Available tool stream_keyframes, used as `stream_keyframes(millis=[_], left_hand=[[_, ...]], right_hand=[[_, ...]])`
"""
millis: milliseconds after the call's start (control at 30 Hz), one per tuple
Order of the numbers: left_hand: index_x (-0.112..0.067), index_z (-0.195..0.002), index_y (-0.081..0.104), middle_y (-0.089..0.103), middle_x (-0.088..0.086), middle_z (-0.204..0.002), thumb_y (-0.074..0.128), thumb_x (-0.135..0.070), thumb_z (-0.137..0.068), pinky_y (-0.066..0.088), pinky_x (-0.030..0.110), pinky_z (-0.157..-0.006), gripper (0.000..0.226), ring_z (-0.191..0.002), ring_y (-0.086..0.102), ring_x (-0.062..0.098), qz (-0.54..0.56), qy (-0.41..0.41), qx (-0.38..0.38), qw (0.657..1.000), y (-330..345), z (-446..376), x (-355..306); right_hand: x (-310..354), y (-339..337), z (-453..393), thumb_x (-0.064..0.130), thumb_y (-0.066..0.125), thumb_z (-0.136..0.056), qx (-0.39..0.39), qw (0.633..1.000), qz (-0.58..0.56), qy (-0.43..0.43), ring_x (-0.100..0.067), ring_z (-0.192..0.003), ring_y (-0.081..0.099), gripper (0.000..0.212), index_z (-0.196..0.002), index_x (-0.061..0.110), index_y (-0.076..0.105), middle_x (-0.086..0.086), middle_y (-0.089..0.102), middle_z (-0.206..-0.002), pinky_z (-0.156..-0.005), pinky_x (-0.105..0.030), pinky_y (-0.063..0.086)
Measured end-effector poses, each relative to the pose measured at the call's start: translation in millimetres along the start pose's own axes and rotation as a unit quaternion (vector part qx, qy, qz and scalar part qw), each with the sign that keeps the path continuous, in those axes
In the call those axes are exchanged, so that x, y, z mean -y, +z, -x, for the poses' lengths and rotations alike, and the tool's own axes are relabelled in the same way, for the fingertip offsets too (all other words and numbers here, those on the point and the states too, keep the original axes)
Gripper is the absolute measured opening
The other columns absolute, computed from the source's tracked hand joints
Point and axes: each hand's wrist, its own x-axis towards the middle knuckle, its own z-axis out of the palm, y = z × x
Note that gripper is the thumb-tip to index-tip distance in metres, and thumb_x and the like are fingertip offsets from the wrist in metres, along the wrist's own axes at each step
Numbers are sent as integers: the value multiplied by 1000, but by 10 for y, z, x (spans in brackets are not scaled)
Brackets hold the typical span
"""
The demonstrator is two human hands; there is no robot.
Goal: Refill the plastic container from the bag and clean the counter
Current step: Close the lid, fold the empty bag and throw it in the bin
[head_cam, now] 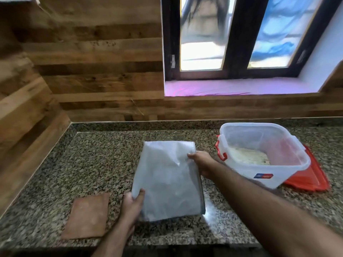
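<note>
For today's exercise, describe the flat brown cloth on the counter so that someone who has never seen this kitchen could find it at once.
Start at the speckled granite counter below the wood-panelled wall. Near its front edge, left of the grey bag held in both hands, lies the brown cloth. It alone is flat, matte and rust-brown.

1. speckled granite counter (96, 164) ran along the wood-panelled wall
2. brown cloth (87, 217) lay flat near the front edge
3. clear plastic container (263, 154) sat on the right, partly on its red lid (311, 179)
</note>
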Motion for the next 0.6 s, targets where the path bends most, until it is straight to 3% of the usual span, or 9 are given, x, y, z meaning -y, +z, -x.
stream_keyframes(millis=[67,167,233,267,333,433,500,600], left_hand=[[-11,-111,72,84,10,-100,80,-49,-94,69,55,-79,42,-86,81,30,-31,-36,27,998,9,-101,184],[-10,-127,68,80,8,-114,81,-40,-95,67,50,-88,46,-96,78,26,-94,-36,51,994,-20,-123,210],[-11,-147,57,71,8,-134,80,-41,-95,63,47,-96,64,-113,72,27,-209,31,21,977,-47,-140,200],[-13,-158,47,62,10,-148,78,-45,-96,59,47,-104,77,-128,65,30,-278,78,-5,957,-59,-128,182],[-21,-171,25,33,6,-174,67,-52,-101,42,49,-123,87,-156,38,31,-390,183,-10,902,-74,-108,149],[-37,-173,0,-8,-5,-180,41,-59,-110,10,49,-134,78,-168,-2,25,-512,253,99,815,-29,-154,97],[-41,-171,-10,-19,-5,-178,29,-60,-112,3,50,-135,73,-167,-12,24,-568,252,149,770,18,-224,81],[-42,-169,-15,-18,-2,-180,25,-56,-114,1,51,-136,69,-168,-11,26,-624,215,186,728,62,-356,152]], right_hand=[[-171,4,-30,18,77,-95,6,998,65,-17,-21,-74,76,19,-108,4,75,-17,78,-103,-66,-34,64],[-433,5,-13,20,81,-92,-27,976,211,-53,-25,-103,68,50,-135,8,60,-12,66,-126,-82,-30,54],[-627,36,-6,30,75,-96,-46,917,383,-98,-30,-124,61,64,-151,10,47,-13,59,-147,-95,-34,51],[-736,62,11,39,68,-99,-38,869,480,-119,-32,-139,52,72,-159,15,38,-14,47,-162,-108,-40,48],[-954,104,38,52,49,-106,13,772,609,-182,-31,-164,18,78,-171,28,12,-6,10,-180,-129,-51,24],[-1199,194,99,61,30,-108,117,673,694,-228,-26,-166,-9,75,-170,37,-6,0,-15,-179,-132,-53,0],[-1337,242,98,69,24,-106,158,649,713,-213,-26,-165,-12,79,-169,38,-11,1,-19,-178,-132,-55,-3],[-1511,240,46,76,22,-102,175,641,725,-182,-27,-164,-19,87,-167,36,-18,-1,-26,-175,-131,-57,-8]])
